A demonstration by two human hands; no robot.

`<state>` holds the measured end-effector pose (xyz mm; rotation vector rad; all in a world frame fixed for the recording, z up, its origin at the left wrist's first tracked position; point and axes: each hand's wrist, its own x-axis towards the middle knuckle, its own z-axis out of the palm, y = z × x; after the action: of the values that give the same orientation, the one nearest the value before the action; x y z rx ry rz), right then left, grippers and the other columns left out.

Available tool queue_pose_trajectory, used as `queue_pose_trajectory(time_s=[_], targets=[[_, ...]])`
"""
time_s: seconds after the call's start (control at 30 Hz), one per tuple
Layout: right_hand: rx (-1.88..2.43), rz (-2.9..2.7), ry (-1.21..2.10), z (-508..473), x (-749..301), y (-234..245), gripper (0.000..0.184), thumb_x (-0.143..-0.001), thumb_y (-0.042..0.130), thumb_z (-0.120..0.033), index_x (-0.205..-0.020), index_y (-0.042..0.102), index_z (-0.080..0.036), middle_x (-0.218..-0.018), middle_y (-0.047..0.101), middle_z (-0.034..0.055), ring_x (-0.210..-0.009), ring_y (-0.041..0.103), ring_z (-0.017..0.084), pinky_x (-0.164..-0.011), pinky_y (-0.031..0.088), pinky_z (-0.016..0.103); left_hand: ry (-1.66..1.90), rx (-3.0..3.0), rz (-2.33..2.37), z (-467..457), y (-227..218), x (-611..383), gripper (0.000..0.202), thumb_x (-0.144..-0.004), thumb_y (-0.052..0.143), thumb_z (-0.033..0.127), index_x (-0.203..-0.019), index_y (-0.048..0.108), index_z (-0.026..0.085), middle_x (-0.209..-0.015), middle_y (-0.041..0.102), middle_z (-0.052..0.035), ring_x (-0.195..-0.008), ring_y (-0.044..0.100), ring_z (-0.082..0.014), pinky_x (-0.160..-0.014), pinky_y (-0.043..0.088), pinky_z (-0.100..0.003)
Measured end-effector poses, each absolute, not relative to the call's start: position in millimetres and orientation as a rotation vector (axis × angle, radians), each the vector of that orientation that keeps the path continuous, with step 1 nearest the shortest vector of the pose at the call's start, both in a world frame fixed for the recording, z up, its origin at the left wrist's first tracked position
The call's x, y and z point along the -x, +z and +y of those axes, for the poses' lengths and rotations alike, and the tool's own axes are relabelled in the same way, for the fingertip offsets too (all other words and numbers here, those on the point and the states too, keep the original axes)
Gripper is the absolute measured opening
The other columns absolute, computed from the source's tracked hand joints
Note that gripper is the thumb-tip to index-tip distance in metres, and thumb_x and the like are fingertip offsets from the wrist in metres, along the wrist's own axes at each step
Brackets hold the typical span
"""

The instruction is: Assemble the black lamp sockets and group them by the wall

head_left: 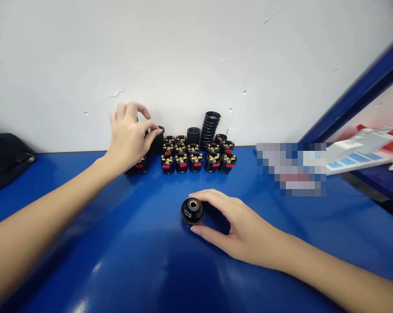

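My right hand [235, 226] rests on the blue table [118, 261], fingers curled round a black round lamp-holder part with a brass centre [193, 211]. My left hand [129, 134] reaches to the back left of the group of parts, thumb and fingers pinched on a black cylindrical sleeve [157, 138] near the wall. Rows of black holder cores with brass contacts and red tabs [196, 158] stand between the two hands, against the wall.
A leaning stack of black rings [209, 128] and a ribbed black sleeve [193, 134] stand behind the rows. A black bag [5, 158] lies at far left. A blurred-out item [290, 167] and white and blue cards [362, 152] lie at right.
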<state>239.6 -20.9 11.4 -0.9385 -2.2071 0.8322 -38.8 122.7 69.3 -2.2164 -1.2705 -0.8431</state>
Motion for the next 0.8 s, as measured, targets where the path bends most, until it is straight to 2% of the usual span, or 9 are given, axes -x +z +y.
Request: queue_pose_trajectory(time_s=[0.07, 0.23, 0.47, 0.6, 0.67, 0.73, 0.8], targets=[[0.94, -2.206, 0.843, -21, -239, 12, 0.035, -0.099, 0.076, -0.026, -0.132, 0.066, -0.022, -0.129, 0.075, 0.0073, -0.12, 0.072, 0.022, -0.105, 0.058, 0.036, -0.86, 2.189, -1.279, 129, 66, 38, 0.019, -0.102, 0.071, 0.037, -0.095, 0.081, 0.022, -0.128, 0.063, -0.0126, -0.123, 0.054, -0.0385, -0.103, 0.044, -0.065], [0.946, -2.201, 0.863, -20, -239, 14, 0.035, -0.098, 0.076, -0.024, -0.132, 0.066, -0.021, -0.129, 0.075, 0.0076, -0.12, 0.071, 0.022, -0.105, 0.057, 0.036, -0.943, 2.199, -1.313, 137, 60, 40, 0.016, -0.1, 0.073, 0.035, -0.094, 0.081, 0.023, -0.125, 0.063, -0.0106, -0.121, 0.049, -0.0364, -0.103, 0.04, -0.063], [0.952, -2.199, 0.859, -21, -240, 12, 0.034, -0.098, 0.075, -0.025, -0.131, 0.066, -0.021, -0.129, 0.075, 0.0072, -0.12, 0.071, 0.022, -0.105, 0.057, 0.036, -0.916, 2.197, -1.351, 140, 57, 43, 0.023, -0.101, 0.07, 0.041, -0.1, 0.082, 0.021, -0.125, 0.061, -0.0096, -0.12, 0.049, -0.0337, -0.107, 0.041, -0.063], [0.977, -2.178, 0.87, -22, -239, 14, 0.029, -0.1, 0.072, -0.025, -0.128, 0.065, -0.021, -0.124, 0.077, 0.0057, -0.113, 0.074, 0.021, -0.1, 0.058, 0.036, -1.079, 2.227, -1.231, 111, 65, 31, 0.025, -0.105, 0.063, 0.04, -0.11, 0.077, 0.02, -0.122, 0.063, -0.0108, -0.118, 0.055, -0.03, -0.109, 0.044, -0.054], [0.958, -2.162, 0.835, -22, -238, 16, 0.026, -0.101, 0.069, -0.024, -0.127, 0.063, -0.02, -0.119, 0.076, 0.0056, -0.107, 0.073, 0.02, -0.095, 0.058, 0.035, -1.205, 2.337, -1.116, 82, 67, 18, 0.024, -0.108, 0.056, 0.036, -0.108, 0.074, 0.019, -0.112, 0.067, -0.0105, -0.112, 0.061, -0.0267, -0.103, 0.049, -0.045], [0.915, -2.152, 0.789, -21, -239, 16, 0.022, -0.104, 0.064, -0.025, -0.125, 0.063, -0.019, -0.115, 0.074, 0.006, -0.1, 0.071, 0.019, -0.09, 0.058, 0.033, -1.15, 2.593, -1.054, 49, 65, 5, 0.028, -0.111, 0.047, 0.034, -0.107, 0.07, 0.02, -0.097, 0.07, -0.0067, -0.094, 0.066, -0.0218, -0.088, 0.052, -0.038], [0.868, -2.145, 0.761, -19, -240, 16, 0.019, -0.107, 0.059, -0.025, -0.124, 0.063, -0.017, -0.11, 0.072, 0.0066, -0.096, 0.069, 0.019, -0.087, 0.057, 0.033, -1.034, 2.726, -1.053, 19, 56, -7, 0.034, -0.113, 0.041, 0.033, -0.098, 0.069, 0.02, -0.08, 0.07, -0.0019, -0.073, 0.064, -0.0181, -0.071, 0.047, -0.035]])
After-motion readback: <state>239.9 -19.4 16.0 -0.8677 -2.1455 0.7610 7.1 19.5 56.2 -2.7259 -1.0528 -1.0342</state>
